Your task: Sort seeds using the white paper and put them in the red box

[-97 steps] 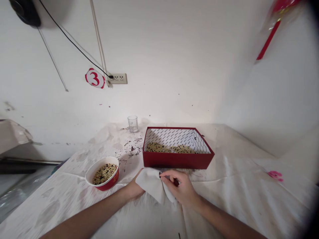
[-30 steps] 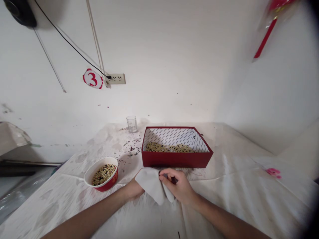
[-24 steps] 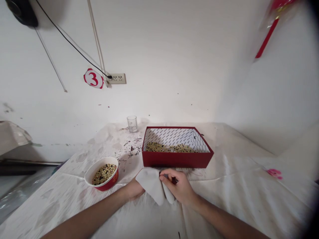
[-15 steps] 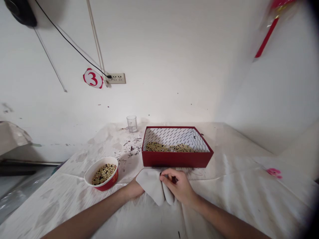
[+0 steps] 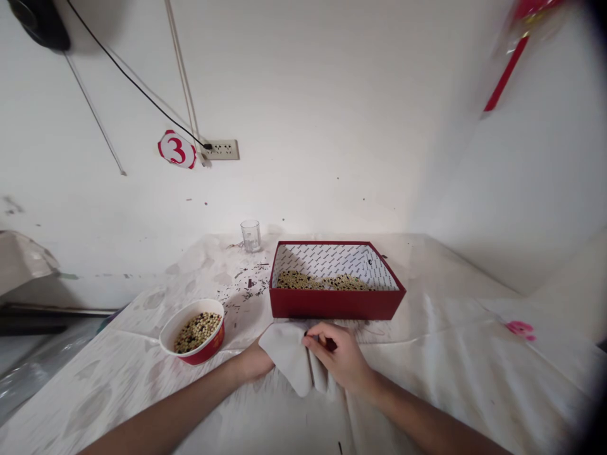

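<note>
A pale grey cloth hangs in folds in front of the red box. My left hand holds this cloth from the left side, its fingers covered by the fabric. On the cloth's right edge, my right hand is closed in a pinch, thumb against index finger. A small dark piece shows at those fingertips, too small to name. Just beyond the hands stands the open red box, with pale and dark grains or beads spread over its bottom.
Left of the hands stands a red-and-white paper bowl holding mixed pale and dark grains or beads. A clear glass is behind it near the wall. Dark scraps litter the patterned tablecloth. A power strip is on the wall.
The cloth's lower folds have shifted slightly, with the front flap hanging a little lower. Both hands keep nearly the same place and grip.
</note>
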`<state>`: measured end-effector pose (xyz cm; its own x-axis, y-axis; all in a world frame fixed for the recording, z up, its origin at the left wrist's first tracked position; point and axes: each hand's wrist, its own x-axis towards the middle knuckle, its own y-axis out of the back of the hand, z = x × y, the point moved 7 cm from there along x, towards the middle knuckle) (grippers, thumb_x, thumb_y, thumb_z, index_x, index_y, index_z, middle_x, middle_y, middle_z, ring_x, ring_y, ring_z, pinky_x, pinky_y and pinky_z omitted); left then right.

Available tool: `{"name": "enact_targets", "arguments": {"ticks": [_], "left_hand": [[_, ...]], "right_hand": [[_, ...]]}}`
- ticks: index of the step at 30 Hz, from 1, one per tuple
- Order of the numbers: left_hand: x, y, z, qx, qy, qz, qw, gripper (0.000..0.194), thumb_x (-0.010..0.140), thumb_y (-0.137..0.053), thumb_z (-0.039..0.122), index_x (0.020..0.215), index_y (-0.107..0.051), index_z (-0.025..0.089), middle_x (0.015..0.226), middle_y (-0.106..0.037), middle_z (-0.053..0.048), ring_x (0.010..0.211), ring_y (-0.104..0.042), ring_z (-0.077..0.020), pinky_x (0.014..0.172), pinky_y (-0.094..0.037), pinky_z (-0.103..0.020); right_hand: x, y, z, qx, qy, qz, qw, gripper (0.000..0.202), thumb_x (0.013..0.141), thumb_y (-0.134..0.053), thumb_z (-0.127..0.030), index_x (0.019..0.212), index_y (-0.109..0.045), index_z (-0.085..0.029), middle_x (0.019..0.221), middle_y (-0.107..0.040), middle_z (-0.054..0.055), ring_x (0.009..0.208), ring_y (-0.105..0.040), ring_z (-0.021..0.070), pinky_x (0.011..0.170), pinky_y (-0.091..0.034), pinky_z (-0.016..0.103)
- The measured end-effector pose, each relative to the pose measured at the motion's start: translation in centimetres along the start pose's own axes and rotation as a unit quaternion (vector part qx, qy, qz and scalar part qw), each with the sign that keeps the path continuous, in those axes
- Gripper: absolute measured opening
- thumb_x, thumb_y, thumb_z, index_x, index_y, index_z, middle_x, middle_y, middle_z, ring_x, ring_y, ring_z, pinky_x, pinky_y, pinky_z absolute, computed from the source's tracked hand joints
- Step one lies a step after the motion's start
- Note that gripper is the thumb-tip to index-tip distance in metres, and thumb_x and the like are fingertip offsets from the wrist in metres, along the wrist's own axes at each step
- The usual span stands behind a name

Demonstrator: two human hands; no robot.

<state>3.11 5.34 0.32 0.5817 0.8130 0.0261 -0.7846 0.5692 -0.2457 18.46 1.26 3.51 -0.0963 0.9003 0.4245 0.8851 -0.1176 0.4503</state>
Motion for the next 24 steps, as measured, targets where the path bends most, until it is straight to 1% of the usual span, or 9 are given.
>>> {"name": "enact_targets", "arguments": {"ticks": [4, 7, 10, 12, 14, 16, 18, 20, 24], "left_hand": [[-0.1, -0.3, 0.5, 0.072, 0.012, -0.022, 0.997, 0.032, 0.077, -0.081, 0.040, 0.098, -0.083, 0.016, 0.098, -0.079, -0.009, 0.098, -0.069, -0.0307, 0.095, -0.051, -0.040], [-0.2, -0.8, 1.0, 0.077, 0.017, -0.037, 0.996, 0.034, 0.079, -0.080, 0.041, 0.102, -0.083, 0.016, 0.107, -0.079, -0.011, 0.102, -0.068, -0.0312, 0.099, -0.050, -0.042], [-0.2, -0.9, 0.6, 0.012, 0.052, -0.018, 0.998, 0.037, 0.074, -0.083, 0.044, 0.098, -0.083, 0.016, 0.096, -0.079, -0.011, 0.099, -0.069, -0.0327, 0.094, -0.052, -0.043], [-0.2, -0.8, 0.2, -0.029, 0.075, -0.006, 0.997, 0.036, 0.071, -0.084, 0.045, 0.091, -0.082, 0.016, 0.086, -0.078, -0.009, 0.096, -0.071, -0.0323, 0.090, -0.052, -0.042], [-0.1, -0.9, 0.0, -0.044, 0.087, -0.012, 0.995, 0.033, 0.070, -0.084, 0.044, 0.084, -0.080, 0.016, 0.082, -0.077, -0.009, 0.096, -0.071, -0.0309, 0.089, -0.052, -0.040], [-0.1, -0.9, 0.0, -0.045, 0.089, -0.024, 0.995, 0.028, 0.072, -0.083, 0.041, 0.082, -0.079, 0.016, 0.081, -0.077, -0.008, 0.097, -0.072, -0.0300, 0.088, -0.052, -0.038], [-0.1, -1.0, 0.2, -0.045, 0.083, -0.037, 0.995, 0.024, 0.075, -0.082, 0.038, 0.083, -0.079, 0.016, 0.080, -0.077, -0.007, 0.099, -0.072, -0.0301, 0.087, -0.051, -0.038], [-0.1, -1.0, 0.2, -0.047, 0.073, -0.042, 0.995, 0.020, 0.076, -0.081, 0.035, 0.084, -0.080, 0.017, 0.082, -0.078, -0.007, 0.100, -0.071, -0.0302, 0.086, -0.051, -0.038], [0.0, -0.8, 0.4, -0.056, 0.059, -0.019, 0.997, 0.018, 0.076, -0.082, 0.031, 0.090, -0.082, 0.019, 0.091, -0.080, -0.008, 0.099, -0.072, -0.0308, 0.091, -0.051, -0.040]], "right_hand": [[0.0, -0.1, 0.0, -0.007, 0.001, -0.004, 1.000, 0.030, 0.097, -0.064, -0.047, 0.084, -0.072, -0.021, 0.062, -0.054, -0.004, 0.058, -0.049, 0.0112, 0.058, -0.037, 0.024], [0.0, 0.0, 0.0, -0.003, 0.000, -0.001, 1.000, 0.031, 0.097, -0.064, -0.047, 0.083, -0.071, -0.021, 0.062, -0.054, -0.004, 0.058, -0.049, 0.0113, 0.057, -0.037, 0.024], [0.2, 0.4, -0.4, -0.012, 0.023, 0.016, 1.000, 0.032, 0.097, -0.064, -0.048, 0.082, -0.072, -0.021, 0.062, -0.056, -0.003, 0.058, -0.051, 0.0123, 0.058, -0.039, 0.025], [0.3, 0.9, -1.2, -0.047, 0.070, 0.033, 0.996, 0.029, 0.096, -0.067, -0.047, 0.084, -0.075, -0.022, 0.062, -0.057, -0.002, 0.060, -0.052, 0.0133, 0.064, -0.042, 0.028], [0.3, 1.3, -1.9, -0.089, 0.119, 0.047, 0.988, 0.023, 0.095, -0.069, -0.044, 0.088, -0.078, -0.024, 0.060, -0.057, -0.002, 0.060, -0.053, 0.0141, 0.071, -0.043, 0.032], [0.2, 1.3, -2.2, -0.111, 0.144, 0.051, 0.982, 0.019, 0.096, -0.069, -0.042, 0.094, -0.080, -0.026, 0.057, -0.056, -0.003, 0.059, -0.052, 0.0144, 0.075, -0.043, 0.034], [0.2, 1.1, -2.1, -0.114, 0.142, 0.046, 0.982, 0.019, 0.098, -0.066, -0.041, 0.097, -0.080, -0.028, 0.057, -0.055, -0.003, 0.059, -0.053, 0.0151, 0.076, -0.044, 0.035], [0.1, 0.9, -1.8, -0.105, 0.125, 0.039, 0.986, 0.019, 0.099, -0.065, -0.040, 0.097, -0.080, -0.028, 0.058, -0.056, -0.003, 0.061, -0.055, 0.0157, 0.078, -0.045, 0.035], [0.0, 0.6, -1.6, -0.071, 0.084, 0.039, 0.993, 0.019, 0.098, -0.064, -0.038, 0.098, -0.079, -0.028, 0.063, -0.060, -0.002, 0.066, -0.060, 0.0168, 0.083, -0.047, 0.036]]}}
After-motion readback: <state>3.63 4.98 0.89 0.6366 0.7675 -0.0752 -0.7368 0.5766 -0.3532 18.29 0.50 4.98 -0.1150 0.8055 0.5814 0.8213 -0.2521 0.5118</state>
